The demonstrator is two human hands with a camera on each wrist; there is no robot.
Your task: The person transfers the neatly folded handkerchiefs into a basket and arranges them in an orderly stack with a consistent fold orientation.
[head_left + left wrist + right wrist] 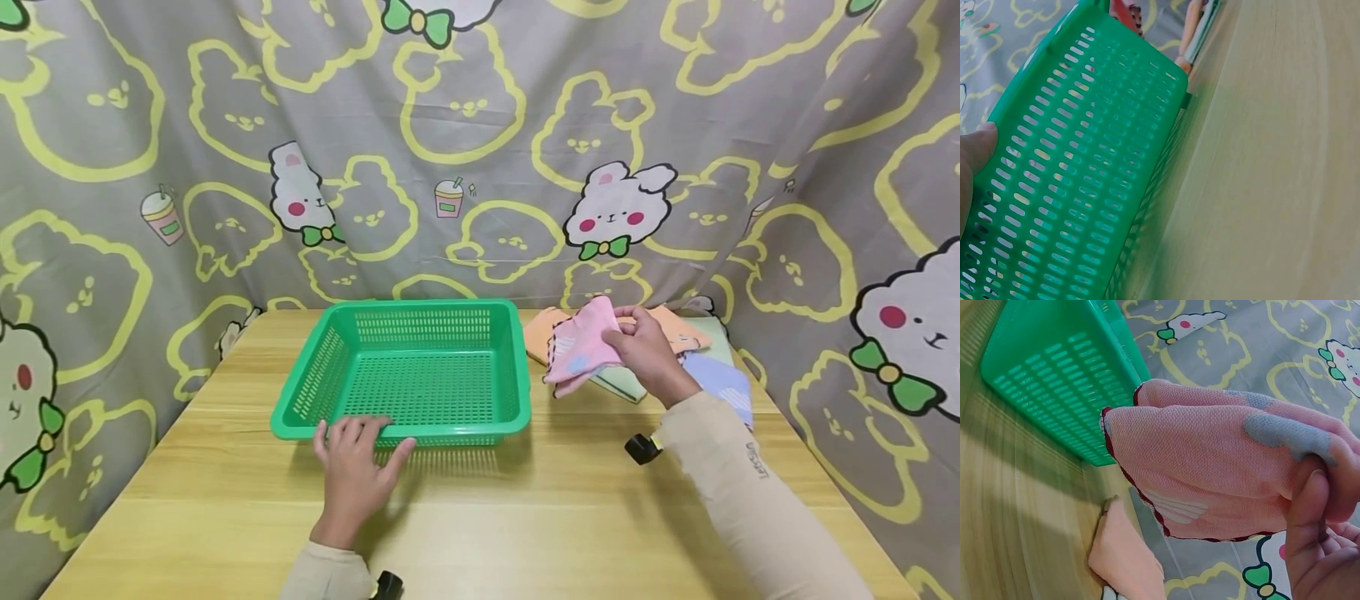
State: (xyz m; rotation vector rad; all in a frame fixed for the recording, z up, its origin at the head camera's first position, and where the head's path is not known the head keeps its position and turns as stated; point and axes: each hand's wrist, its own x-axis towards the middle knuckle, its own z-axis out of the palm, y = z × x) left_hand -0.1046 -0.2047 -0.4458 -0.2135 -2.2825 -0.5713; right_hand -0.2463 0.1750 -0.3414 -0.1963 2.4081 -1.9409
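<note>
A green plastic basket (420, 387) with slotted walls stands on the table, nothing lying inside it. At its near rim, my left hand (356, 467) holds on, fingers over the edge and thumb on the outer side; the left wrist view shows the thumb (982, 147) against the rim. My right hand (648, 350) pinches a folded pink towel (585, 337) by one side, right of the basket. In the right wrist view the pink towel (1197, 456) hangs above the table, with dark red stitched edging and blue and white patches.
Behind and below the right hand lie folded towels: orange (543, 329), green (622, 383) and blue (723, 385). A patterned grey curtain (480, 125) hangs along the back and sides of the wooden table (487, 517).
</note>
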